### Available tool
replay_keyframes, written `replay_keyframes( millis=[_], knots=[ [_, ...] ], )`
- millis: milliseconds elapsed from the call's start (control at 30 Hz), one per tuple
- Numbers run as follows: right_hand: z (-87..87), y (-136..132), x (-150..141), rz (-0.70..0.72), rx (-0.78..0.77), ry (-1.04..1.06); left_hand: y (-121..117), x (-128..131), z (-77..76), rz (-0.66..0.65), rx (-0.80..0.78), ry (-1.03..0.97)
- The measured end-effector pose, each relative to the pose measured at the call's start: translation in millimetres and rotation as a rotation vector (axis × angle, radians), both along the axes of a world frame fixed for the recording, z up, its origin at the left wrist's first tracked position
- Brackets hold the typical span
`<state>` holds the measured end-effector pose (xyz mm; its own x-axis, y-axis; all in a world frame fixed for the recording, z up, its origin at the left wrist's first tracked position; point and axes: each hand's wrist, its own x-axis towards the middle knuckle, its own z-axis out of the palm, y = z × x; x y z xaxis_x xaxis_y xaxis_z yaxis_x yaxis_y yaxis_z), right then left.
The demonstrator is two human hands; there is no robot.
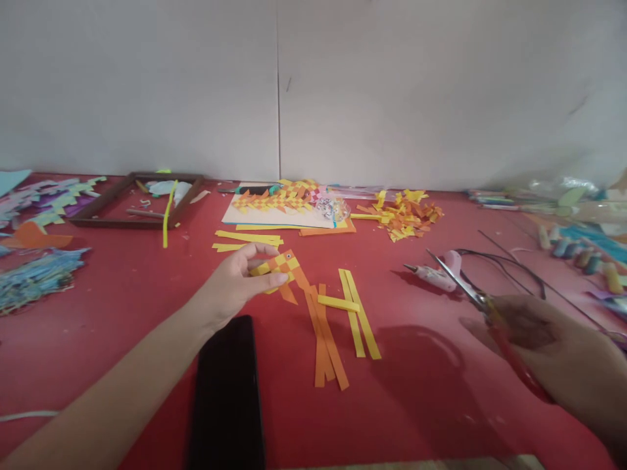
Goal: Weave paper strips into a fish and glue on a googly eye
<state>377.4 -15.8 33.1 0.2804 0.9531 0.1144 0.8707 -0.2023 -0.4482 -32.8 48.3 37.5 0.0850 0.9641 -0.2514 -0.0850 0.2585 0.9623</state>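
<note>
My left hand (247, 277) pinches a woven paper fish (278, 264) in an orange and yellow checker pattern, with a small round eye near its top. One orange strip end hangs below it. At the right, my right hand (548, 359) is wrapped round a pair of scissors (477, 300) with red handles, its blades pointing up and left. On the red table between the hands lie several orange paper strips (323, 346) and, beside them, yellow paper strips (360, 320), one laid across the others.
A black phone (228, 398) lies below my left wrist. A pink glue gun (441, 274) with a black cord rests near the scissors. Behind are paper scraps (411, 215), a board (230, 212) bearing woven pieces, and a brown frame (108, 199). Blue fringe (34, 281) lies far left.
</note>
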Motion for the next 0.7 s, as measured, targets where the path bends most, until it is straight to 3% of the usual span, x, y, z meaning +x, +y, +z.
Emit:
replay_keyframes(
  millis=[67, 200, 367, 433, 700],
  knots=[
    [3.9, -1, -25, 0.125, -0.076, 0.315, 0, 5, -5.2, 0.076, -0.020, -0.122],
    [-0.6, 2, -67, 0.379, -0.301, 0.547, -4, 13, -10.4, 0.168, -0.081, -0.265],
    [2.0, 3, -90, 0.538, -0.730, 0.596, -8, 17, -13.4, 0.164, -0.061, -0.295],
    [8.1, 2, -94, 0.592, -0.829, 0.566, -9, 18, -15.8, 0.164, -0.056, -0.321],
    [21.5, -1, -100, 0.656, -0.759, 0.467, -15, 24, -9.5, 0.177, -0.146, -0.365]
  ],
)
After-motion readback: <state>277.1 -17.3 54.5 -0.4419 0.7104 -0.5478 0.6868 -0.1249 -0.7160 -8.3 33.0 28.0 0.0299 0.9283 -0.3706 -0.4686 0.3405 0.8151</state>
